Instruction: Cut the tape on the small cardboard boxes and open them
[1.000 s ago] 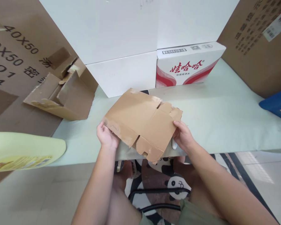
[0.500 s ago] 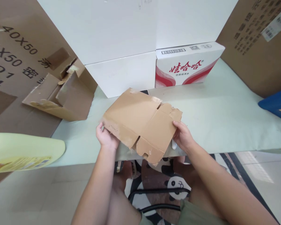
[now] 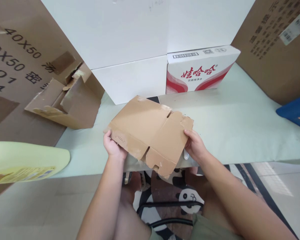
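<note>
I hold a flattened brown cardboard box point(image 3: 150, 131) with torn edges and flaps over the near edge of a pale green table point(image 3: 230, 130). My left hand point(image 3: 113, 146) grips its lower left corner, fingers curled under the board. On the opposite side, my right hand point(image 3: 195, 146) pinches the right edge. A notched flap hangs down from the box's near edge over the table rim. A small dark object peeks out behind the box's far edge.
A crumpled open brown box point(image 3: 67, 100) lies at the table's left. White boxes point(image 3: 130, 46) and a red-and-white printed carton point(image 3: 200, 68) stand at the back. Large brown cartons flank both sides. A blue item point(image 3: 296, 111) sits right, a yellow-green item point(image 3: 25, 161) left.
The flattened box has tilted slightly, its left corner shifting a little left and down with my left hand. My right hand stays nearly where it was.
</note>
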A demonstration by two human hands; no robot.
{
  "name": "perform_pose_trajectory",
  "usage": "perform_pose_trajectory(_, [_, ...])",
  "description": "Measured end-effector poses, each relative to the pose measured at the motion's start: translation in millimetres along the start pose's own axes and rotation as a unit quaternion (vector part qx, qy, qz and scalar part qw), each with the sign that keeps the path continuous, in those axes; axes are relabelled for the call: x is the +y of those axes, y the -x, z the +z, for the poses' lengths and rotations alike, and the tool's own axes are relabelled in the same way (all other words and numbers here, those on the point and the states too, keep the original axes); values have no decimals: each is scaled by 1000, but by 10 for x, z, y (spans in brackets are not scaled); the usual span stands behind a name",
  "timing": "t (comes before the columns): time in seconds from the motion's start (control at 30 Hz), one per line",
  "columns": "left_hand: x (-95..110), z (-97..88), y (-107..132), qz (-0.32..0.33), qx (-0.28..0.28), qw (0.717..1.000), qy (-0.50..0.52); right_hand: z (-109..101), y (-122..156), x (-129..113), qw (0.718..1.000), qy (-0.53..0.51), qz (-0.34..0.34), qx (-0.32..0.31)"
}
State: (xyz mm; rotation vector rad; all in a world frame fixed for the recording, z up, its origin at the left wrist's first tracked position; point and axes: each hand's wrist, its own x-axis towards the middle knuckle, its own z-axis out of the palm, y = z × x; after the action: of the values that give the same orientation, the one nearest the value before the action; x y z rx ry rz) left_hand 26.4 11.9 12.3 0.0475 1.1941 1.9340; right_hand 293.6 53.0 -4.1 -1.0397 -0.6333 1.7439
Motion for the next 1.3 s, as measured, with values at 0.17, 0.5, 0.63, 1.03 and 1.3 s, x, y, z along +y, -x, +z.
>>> perform_pose_trajectory(0.17, [-2,-26,-20,3,-19,1000,-14,-11,-11,8,1000,9,0,-6])
perform_pose_trajectory(0.5, [15,23,35,-4,-4,1000,7,7,-1,-2,1000,-6,7,4])
perform_pose_trajectory(0.63, [20,31,43,-5,-5,1000,8,13,-2,-4,1000,-5,8,5])
perform_pose_trajectory(1.03, [25,79,60,-18,16,999,43,8,-14,28,1000,11,0,-6])
perform_pose_trajectory(1.3, [29,95,69,-20,29,999,32,17,-11,23,1000,22,2,-9])
